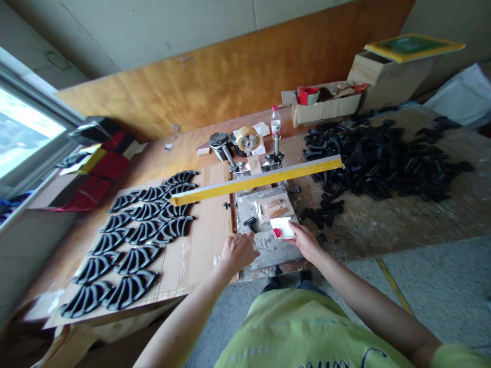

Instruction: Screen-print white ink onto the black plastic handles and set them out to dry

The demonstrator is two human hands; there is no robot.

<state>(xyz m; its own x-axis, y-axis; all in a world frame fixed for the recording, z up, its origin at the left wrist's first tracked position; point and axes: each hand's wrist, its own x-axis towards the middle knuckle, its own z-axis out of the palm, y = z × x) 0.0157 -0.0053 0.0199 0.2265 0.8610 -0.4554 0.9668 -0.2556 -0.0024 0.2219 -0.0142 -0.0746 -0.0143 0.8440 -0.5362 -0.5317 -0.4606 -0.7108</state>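
Observation:
My left hand [240, 251] is over the left side of a grey metal plate [264, 248], its index finger and thumb apart. Just beyond its fingertips lies a small black plastic handle-like piece [250, 223]; whether the index finger touches it I cannot tell. In my right hand [306, 241], above the plate's right side, is a small white bottle [284, 227] with a red cap pointing left. Behind it, two brown elongated patches [276, 208] show under clear film on the plate. A yellow-edged screen frame [257, 185] slants above the plate's far end.
Rows of black curved pieces [138, 258] lie on cardboard [203, 230] at left. A big heap of black pieces [383, 158] covers the right. Farther back stand a dark can [219, 145], a tape roll [247, 139], a water bottle [275, 122] and an open carton [326, 110].

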